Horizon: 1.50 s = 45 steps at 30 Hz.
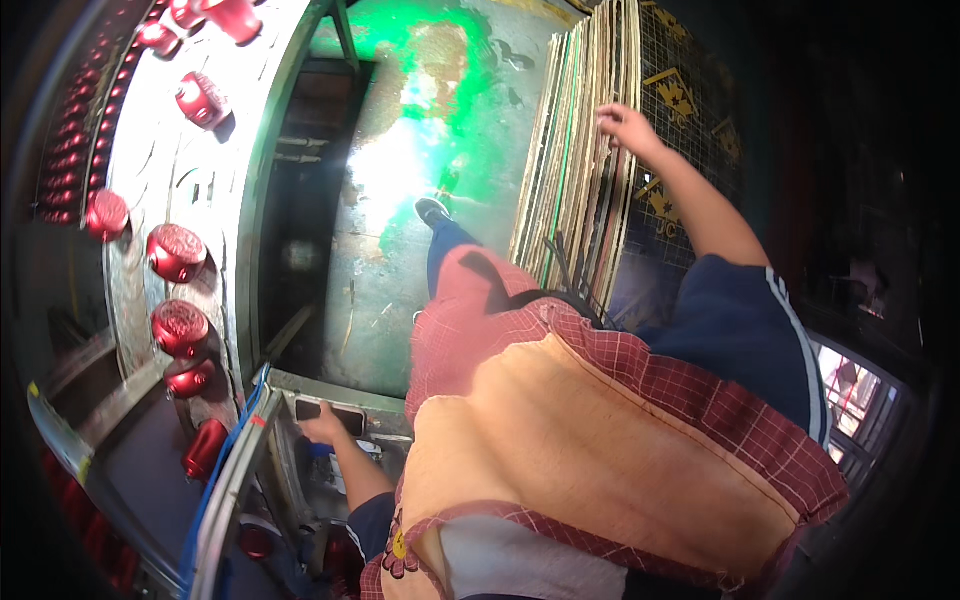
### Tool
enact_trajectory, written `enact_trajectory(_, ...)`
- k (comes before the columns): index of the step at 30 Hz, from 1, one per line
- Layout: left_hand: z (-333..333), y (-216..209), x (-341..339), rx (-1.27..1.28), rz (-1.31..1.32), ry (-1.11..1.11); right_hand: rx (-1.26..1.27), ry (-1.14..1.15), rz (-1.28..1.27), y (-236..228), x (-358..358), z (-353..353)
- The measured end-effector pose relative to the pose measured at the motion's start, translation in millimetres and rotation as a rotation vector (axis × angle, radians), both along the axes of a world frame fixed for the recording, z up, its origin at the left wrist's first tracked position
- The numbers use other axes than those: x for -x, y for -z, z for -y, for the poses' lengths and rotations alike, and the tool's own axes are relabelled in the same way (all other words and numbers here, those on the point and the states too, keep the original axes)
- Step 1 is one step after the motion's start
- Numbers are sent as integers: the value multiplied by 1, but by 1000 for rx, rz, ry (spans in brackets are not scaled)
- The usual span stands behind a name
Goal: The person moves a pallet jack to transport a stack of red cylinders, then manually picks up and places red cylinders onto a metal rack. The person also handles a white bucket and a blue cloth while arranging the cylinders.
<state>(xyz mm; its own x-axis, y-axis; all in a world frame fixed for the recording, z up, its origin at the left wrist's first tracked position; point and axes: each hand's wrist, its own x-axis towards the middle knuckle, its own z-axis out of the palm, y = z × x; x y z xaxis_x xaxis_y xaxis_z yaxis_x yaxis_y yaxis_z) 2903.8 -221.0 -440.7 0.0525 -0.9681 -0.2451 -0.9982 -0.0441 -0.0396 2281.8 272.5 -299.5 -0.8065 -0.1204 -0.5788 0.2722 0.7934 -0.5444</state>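
My left hand (322, 427) grips a dark smartphone (345, 417) beside a metal frame at lower left. My right hand (630, 130) is over the upper part of a row of thin boards (575, 150), its fingers loosely bent and apart. Nothing shows in that hand, and whether its fingertips touch the boards I cannot tell. I wear a checked red apron (480, 320) with a large tan panel (600, 430).
At left a pale bench (190, 160) carries several shiny red rounded pieces (178, 252). A blue hose (225, 455) runs along the metal frame (235, 500). Green paint marks the floor (380, 320), where my shoe (432, 208) stands. Dark patterned sheeting (690, 110) lies beyond the boards.
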Motion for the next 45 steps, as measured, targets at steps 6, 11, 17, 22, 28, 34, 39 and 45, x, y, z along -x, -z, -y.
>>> enact_trajectory(6, -22, -52, 13, 156, -143, -96, 178, 115, -72, -2, 119, -7)
enact_trajectory(11, -70, -49, 86, -99, -765, -127, 262, 51, -56, -5, 161, 45)
enact_trajectory(17, -59, -5, 187, -466, -729, -170, 347, 31, 41, -10, 149, 122)
enact_trajectory(22, 33, 25, 326, -416, -921, -86, 422, -46, 95, 20, 181, 166)
enact_trajectory(28, 81, -20, 507, -400, -1040, 196, 436, -48, 146, 22, 240, 192)
enact_trajectory(34, 65, -38, 621, -556, -1016, 374, 500, -101, 200, 29, 301, 204)
enact_trajectory(39, 49, -13, 686, -608, -1070, 257, 460, -114, 71, 34, 375, 204)
enact_trajectory(45, 42, -25, 753, -865, -1097, -77, 638, -195, 104, 15, 489, 259)
